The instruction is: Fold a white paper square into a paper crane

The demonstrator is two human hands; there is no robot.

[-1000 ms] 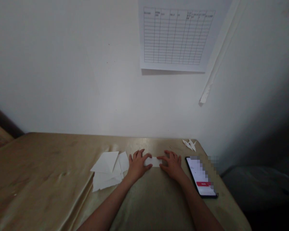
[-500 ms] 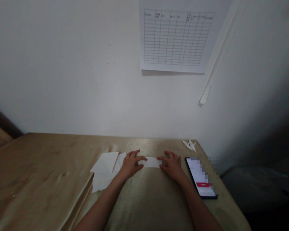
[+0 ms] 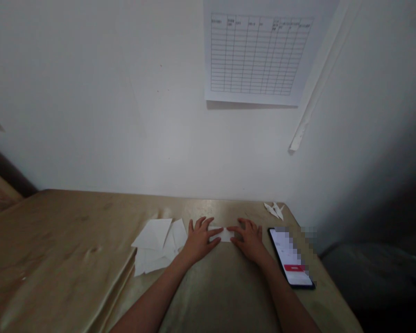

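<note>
A small folded strip of white paper lies flat on the cloth-covered table between my two hands. My left hand is over its left part, fingers spread, with the index finger and thumb resting on the paper. At the right end, the index finger and thumb of my right hand touch the strip, held apart from each other; the other fingers are spread. Parts of the strip are hidden under the fingers. Just left of my left hand is a loose pile of white paper sheets.
A phone with a lit, partly blurred screen lies right of my right hand. Folded white paper pieces sit near the table's far right corner. The table meets a white wall, where a printed chart hangs.
My left hand has slid right along the paper strip, closer to my right hand, and covers more of it. My right hand stays at the right end.
</note>
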